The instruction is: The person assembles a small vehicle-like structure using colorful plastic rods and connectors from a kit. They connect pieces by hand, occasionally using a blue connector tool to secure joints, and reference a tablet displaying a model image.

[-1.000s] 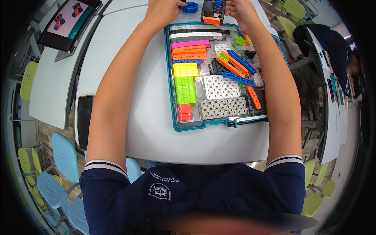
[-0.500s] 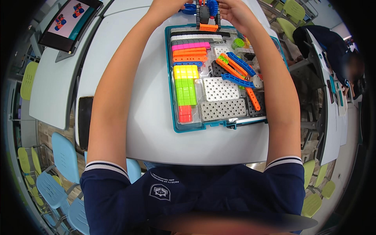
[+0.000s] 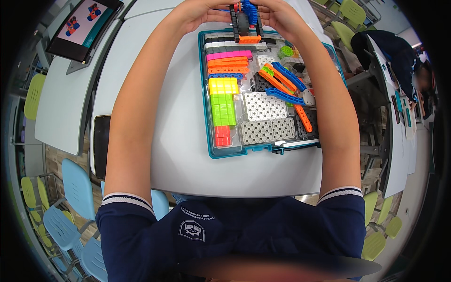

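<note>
My left hand (image 3: 203, 13) and my right hand (image 3: 278, 18) hold a small building-kit model (image 3: 243, 22) between them, over the far edge of the parts case. The model has black side beams, a dark grey wheel, a blue gear (image 3: 250, 10) and an orange beam (image 3: 247, 39) across its near end. The left fingers reach its left side and the right fingers its right side; the fingertips are partly hidden behind it. Below lies the teal-rimmed parts case (image 3: 206, 108), filled with sorted beams, plates and blocks.
Loose blue and orange beams (image 3: 286, 97) lie crossed on the case's right part, beside a green gear (image 3: 285, 51). A phone (image 3: 102, 146) rests at the table's left edge. Farther left stands a tablet (image 3: 84, 29) showing a model. Another person (image 3: 392, 56) works at a table on the right.
The model has come slightly nearer and to the left, and it is tilted differently. My left hand has shifted inward along its side. The blue round part at its left is now out of sight.
</note>
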The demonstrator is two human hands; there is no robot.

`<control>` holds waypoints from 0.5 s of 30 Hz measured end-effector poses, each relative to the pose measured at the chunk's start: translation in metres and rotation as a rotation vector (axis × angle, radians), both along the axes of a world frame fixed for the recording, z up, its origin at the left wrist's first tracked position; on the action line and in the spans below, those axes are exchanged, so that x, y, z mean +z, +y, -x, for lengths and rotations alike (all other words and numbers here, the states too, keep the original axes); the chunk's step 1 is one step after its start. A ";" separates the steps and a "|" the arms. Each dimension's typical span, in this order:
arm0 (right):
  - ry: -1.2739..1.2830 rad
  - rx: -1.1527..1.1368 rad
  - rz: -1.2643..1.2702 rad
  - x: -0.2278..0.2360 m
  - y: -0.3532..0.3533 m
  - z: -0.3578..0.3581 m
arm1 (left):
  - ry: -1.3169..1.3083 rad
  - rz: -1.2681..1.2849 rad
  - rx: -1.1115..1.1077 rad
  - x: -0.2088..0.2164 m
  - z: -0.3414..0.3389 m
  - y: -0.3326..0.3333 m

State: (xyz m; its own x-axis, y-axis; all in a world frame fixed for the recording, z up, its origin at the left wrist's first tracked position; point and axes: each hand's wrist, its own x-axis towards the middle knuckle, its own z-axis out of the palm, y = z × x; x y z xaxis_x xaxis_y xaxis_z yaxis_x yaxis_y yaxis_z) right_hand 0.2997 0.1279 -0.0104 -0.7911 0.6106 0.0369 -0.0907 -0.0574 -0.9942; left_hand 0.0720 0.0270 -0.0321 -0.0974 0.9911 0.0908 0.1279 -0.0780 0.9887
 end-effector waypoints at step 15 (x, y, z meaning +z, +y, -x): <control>-0.122 0.000 -0.222 -0.012 0.011 0.000 | -0.113 0.077 -0.064 -0.002 0.003 0.000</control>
